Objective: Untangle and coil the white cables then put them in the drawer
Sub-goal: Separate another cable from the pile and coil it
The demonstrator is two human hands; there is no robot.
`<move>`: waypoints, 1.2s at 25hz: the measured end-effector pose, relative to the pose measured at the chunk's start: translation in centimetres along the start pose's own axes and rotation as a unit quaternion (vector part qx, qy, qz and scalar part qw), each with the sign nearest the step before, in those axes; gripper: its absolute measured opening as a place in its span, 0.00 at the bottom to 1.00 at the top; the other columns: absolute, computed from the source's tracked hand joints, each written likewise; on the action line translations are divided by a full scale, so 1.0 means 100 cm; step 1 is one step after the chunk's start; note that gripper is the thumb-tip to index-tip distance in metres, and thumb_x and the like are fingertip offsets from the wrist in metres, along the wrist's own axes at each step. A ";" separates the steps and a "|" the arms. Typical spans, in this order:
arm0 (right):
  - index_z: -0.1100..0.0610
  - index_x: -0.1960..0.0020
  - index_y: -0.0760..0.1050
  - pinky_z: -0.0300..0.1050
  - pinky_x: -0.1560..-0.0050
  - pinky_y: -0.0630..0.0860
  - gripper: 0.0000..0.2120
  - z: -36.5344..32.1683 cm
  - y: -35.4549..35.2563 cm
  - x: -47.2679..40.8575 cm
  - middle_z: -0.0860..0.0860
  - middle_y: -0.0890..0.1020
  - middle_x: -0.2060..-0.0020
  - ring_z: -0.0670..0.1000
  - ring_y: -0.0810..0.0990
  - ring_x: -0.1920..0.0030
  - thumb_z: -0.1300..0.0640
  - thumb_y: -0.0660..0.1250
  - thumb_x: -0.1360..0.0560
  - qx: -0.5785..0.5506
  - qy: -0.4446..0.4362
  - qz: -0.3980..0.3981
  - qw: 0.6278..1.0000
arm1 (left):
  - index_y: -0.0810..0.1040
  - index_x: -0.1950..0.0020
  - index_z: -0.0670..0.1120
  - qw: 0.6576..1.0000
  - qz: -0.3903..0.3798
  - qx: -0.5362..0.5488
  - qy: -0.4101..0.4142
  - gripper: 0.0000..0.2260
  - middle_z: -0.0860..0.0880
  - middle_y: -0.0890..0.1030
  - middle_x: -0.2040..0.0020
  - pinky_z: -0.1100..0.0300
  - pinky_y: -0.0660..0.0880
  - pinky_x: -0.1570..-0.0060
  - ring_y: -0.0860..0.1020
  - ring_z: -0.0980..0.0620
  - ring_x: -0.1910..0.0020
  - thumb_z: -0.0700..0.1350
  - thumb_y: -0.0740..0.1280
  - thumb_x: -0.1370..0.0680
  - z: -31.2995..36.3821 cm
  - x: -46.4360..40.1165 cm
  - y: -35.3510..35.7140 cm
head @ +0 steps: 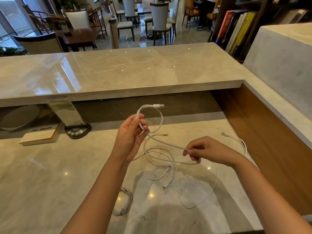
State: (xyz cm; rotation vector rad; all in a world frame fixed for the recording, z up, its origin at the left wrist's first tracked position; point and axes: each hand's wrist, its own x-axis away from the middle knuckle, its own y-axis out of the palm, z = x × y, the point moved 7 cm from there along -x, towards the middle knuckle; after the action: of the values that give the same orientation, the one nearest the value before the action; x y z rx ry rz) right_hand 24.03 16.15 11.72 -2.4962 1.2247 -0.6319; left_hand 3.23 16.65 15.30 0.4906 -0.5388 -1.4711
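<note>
Coiled cable (124, 202) lies on the desk (42, 174). Your left hand (130, 132) has its fingers curled round the cable loop (152, 115), USB plug (158, 105) pointing right, long axis level. Your right hand (209, 152) pinches the same strand (taut between hands); pulling may tighten the tangle (160, 166) below.

Both forearms bare, no sleeves or jewellery.

warm indoor light, ceiling spots glaring off glossy marble counter (118, 68), soft shadows, wide-angle edge bending
</note>
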 end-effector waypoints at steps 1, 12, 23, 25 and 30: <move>0.58 0.55 0.82 0.38 0.62 0.76 0.06 0.000 -0.006 0.000 0.51 0.80 0.68 0.47 0.78 0.67 0.60 0.66 0.25 -0.023 0.007 0.004 1.000 | 0.75 0.53 0.43 1.000 -0.004 0.001 -0.002 0.06 0.50 0.79 0.69 0.66 0.78 0.65 0.77 0.58 0.70 0.43 0.60 0.25 0.001 0.000 -0.001; 0.58 0.60 0.81 0.40 0.62 0.73 0.08 -0.013 -0.063 0.000 0.48 0.77 0.72 0.46 0.74 0.69 0.55 0.68 0.27 0.047 0.072 0.062 0.994 | 0.77 0.52 0.41 0.988 -0.040 -0.144 -0.038 0.10 0.51 0.78 0.70 0.67 0.73 0.72 0.72 0.59 0.75 0.39 0.56 0.21 -0.003 0.010 -0.006; 0.60 0.55 0.81 0.39 0.68 0.69 0.12 -0.106 -0.018 -0.027 0.48 0.78 0.68 0.47 0.73 0.69 0.57 0.60 0.22 0.196 0.000 0.241 0.950 | 0.78 0.53 0.41 0.973 0.011 -0.202 -0.114 0.08 0.49 0.80 0.67 0.65 0.77 0.67 0.76 0.56 0.70 0.38 0.59 0.21 -0.037 0.024 -0.004; 0.59 0.52 0.81 0.43 0.67 0.69 0.14 -0.110 0.006 -0.022 0.49 0.80 0.65 0.48 0.74 0.67 0.59 0.56 0.22 0.181 -0.025 0.200 0.963 | 0.78 0.53 0.41 0.976 0.023 -0.187 -0.111 0.08 0.48 0.80 0.66 0.65 0.77 0.66 0.77 0.55 0.69 0.38 0.59 0.21 -0.037 0.025 -0.008; 0.53 0.38 0.73 0.45 0.55 0.72 0.15 -0.100 0.044 -0.016 0.53 0.77 0.54 0.53 0.76 0.53 0.58 0.55 0.21 0.228 -0.086 0.192 0.951 | 0.79 0.47 0.39 0.985 0.039 -0.107 -0.127 0.10 0.46 0.84 0.59 0.64 0.80 0.60 0.82 0.54 0.62 0.40 0.60 0.21 -0.041 0.025 -0.018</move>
State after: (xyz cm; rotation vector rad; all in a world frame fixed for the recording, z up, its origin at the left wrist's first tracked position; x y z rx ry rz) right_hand 15.17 14.15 18.05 -1.8292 1.2777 -0.5094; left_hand 4.40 14.06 11.07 0.1108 -0.5847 -1.5042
